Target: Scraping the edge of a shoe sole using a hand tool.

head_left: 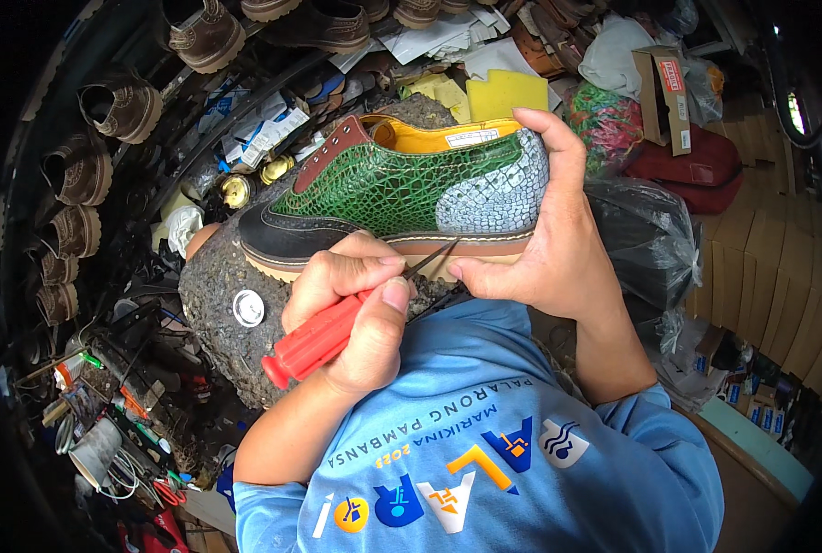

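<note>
A shoemaker's workshop: rows of unfinished brown shoes (79, 170) on racks, stacked cardboard boxes (770, 267), tools and scraps everywhere.

Glossy green and grey scale-embossed leather shoe (402, 189); smooth red plastic handle on the metal-tipped awl (323, 336); rough, pitted stone block (217, 295) at centre-left.

Shoe (402, 189): green scaly side, grey scaly heel at 3 o'clock, black toe; red-handled tool (314, 341).

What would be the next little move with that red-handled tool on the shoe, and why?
Probably slide the tool tip a little further along the sole seam: the left hand has its point at the sole edge of the green shoe, while the right hand steadies the heel.
</note>
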